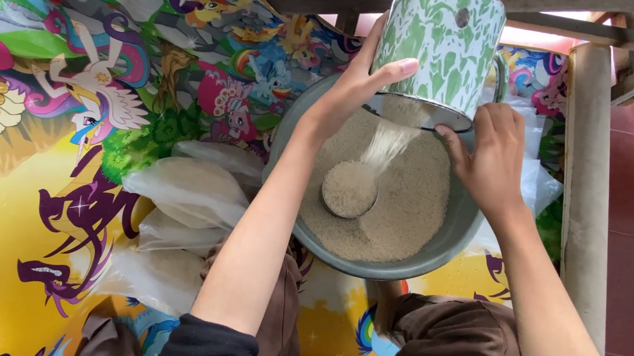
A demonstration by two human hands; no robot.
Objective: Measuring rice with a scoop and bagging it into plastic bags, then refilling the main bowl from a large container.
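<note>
Rice (406, 210) fills a round grey bowl (455, 227) in the head view. Above the bowl's far edge, a green and white mug (443, 40) is tipped down, so grains run out of it in a thin stream. The left hand (359, 82) grips the mug's side and the right hand (497, 152) steadies its rim. A small round scoop (349, 189) sits in the rice. Soft plastic bags (183, 207) lie left of the bowl, on a bright cartoon mat (4, 151).
</note>
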